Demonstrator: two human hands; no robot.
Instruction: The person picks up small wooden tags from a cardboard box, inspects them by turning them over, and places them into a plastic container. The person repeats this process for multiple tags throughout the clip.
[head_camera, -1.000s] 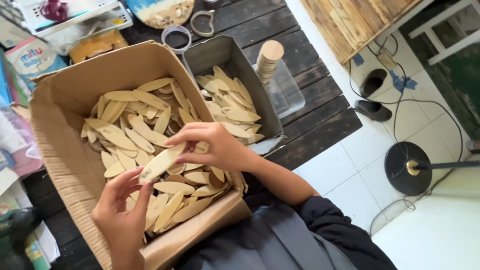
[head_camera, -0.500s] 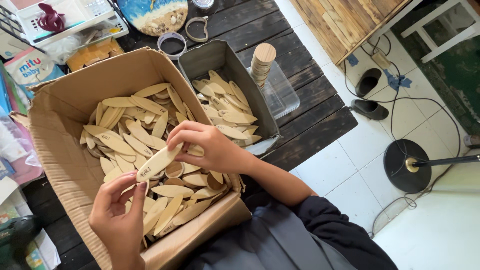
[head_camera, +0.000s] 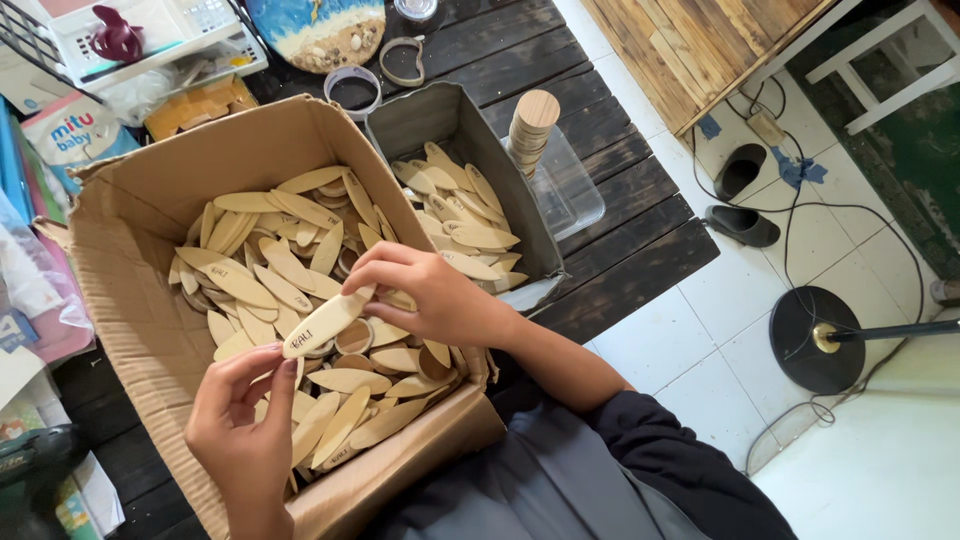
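Note:
A flat, leaf-shaped wooden piece (head_camera: 325, 322) is held over a large cardboard box (head_camera: 130, 300). My right hand (head_camera: 430, 295) pinches its upper end. My left hand (head_camera: 240, 420) holds its lower end with fingertips. The box is filled with several similar pale wooden pieces (head_camera: 260, 270) and a few round wooden discs (head_camera: 352, 338). A smaller grey box (head_camera: 425, 115), just right of the cardboard one, also holds several such pieces (head_camera: 470, 220).
A stack of round wooden discs (head_camera: 530, 130) stands in a clear plastic tub (head_camera: 570, 190) on the dark slatted table (head_camera: 620, 250). Tape rolls (head_camera: 353, 90), a painted oval board (head_camera: 318, 30) and packages lie at the back. Slippers (head_camera: 742, 200) and a lamp base (head_camera: 820, 338) are on the tiled floor.
Both hands stay on the wooden piece; it has shifted only slightly over the box. The view has moved a little.

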